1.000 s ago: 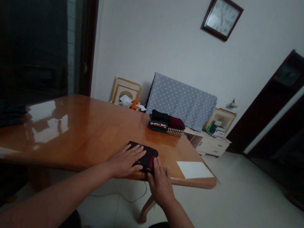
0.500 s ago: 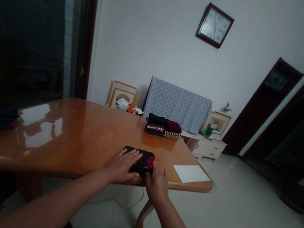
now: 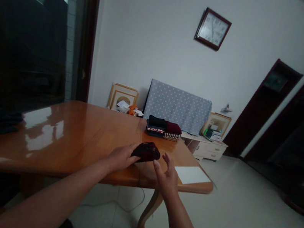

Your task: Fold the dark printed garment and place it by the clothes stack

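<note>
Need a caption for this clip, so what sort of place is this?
Most likely a room in a private home, perhaps a dining or living room. A varnished wooden dining table, a wall clock and a white chest of drawers all suggest domestic furnishing.

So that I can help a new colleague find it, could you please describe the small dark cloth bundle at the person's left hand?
Start at the glossy wooden table, then look to its front edge, where the left hand touches a small black-and-dark-red cloth bundle. Unlike the folded clothes stacked farther back, it sits alone, just beyond the open right hand and left of a white sheet.
</note>
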{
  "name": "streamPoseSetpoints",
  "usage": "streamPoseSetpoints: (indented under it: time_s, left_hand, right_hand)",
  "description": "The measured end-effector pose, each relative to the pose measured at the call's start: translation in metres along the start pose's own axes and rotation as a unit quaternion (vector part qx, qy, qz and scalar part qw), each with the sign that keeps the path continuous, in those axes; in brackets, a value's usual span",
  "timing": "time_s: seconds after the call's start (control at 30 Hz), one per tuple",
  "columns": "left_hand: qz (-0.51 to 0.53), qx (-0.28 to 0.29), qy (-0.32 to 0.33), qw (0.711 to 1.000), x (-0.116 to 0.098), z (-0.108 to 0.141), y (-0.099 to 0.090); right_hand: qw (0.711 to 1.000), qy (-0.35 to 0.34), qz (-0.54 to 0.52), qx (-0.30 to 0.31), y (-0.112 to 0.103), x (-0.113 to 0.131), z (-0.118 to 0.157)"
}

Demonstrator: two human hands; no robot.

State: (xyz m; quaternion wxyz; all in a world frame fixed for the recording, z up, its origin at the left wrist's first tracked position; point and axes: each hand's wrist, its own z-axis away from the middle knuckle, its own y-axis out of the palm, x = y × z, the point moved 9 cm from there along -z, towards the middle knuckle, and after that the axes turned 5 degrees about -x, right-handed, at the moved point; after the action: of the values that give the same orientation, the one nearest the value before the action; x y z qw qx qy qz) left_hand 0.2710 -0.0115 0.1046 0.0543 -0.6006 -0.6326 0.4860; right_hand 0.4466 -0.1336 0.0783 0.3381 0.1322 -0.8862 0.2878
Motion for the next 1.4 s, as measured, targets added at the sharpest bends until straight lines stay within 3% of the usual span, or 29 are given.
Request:
streamPoseSetpoints:
  time_s: [0.1,0.2,0.33,0.47,0.6,0.77,0.87,1.03,1.13,1.23,1.4]
  left_hand:
    - [0.138,0.019,-0.005,0.990,-0.016,0.001,-0.011]
    - [0.251,0.088,-0.008,0.964,-0.031,0.008,-0.010]
    - [0.315,0.160,-0.024,0.935,-0.046,0.020,-0.006]
    - [0.352,0.206,-0.043,0.912,-0.058,0.032,-0.001]
    - [0.395,0.237,-0.094,0.882,-0.058,0.042,0.005]
    - [0.445,0.237,-0.201,0.840,-0.039,0.049,0.004]
    - [0.515,0.222,-0.249,0.790,-0.031,0.052,0.004]
    - [0.687,0.213,-0.265,0.642,-0.034,0.062,0.020]
    - [0.737,0.190,-0.248,0.599,-0.034,0.064,0.026]
    - [0.750,0.169,-0.219,0.601,-0.036,0.063,0.025]
    - [0.692,0.113,-0.239,0.671,-0.028,0.061,0.022]
  right_hand:
    - [1.000,-0.007,-0.015,0.025,-0.009,0.004,-0.004]
    - [0.996,-0.038,0.004,0.083,-0.013,0.019,-0.006]
    - [0.986,-0.063,0.007,0.155,-0.016,0.043,-0.003]
    - [0.974,-0.066,-0.060,0.207,-0.015,0.069,0.004]
    - [0.960,-0.036,-0.148,0.233,-0.009,0.083,0.009]
    - [0.943,0.035,-0.254,0.214,-0.004,0.069,0.011]
    - [0.918,0.108,-0.325,0.200,-0.001,0.051,0.012]
    - [0.906,0.150,-0.357,0.168,-0.001,0.037,0.009]
    - [0.909,0.161,-0.355,0.149,0.001,0.030,0.007]
    - [0.916,0.171,-0.343,0.115,0.001,0.020,0.006]
    - [0.919,0.180,-0.332,0.116,0.005,0.016,0.008]
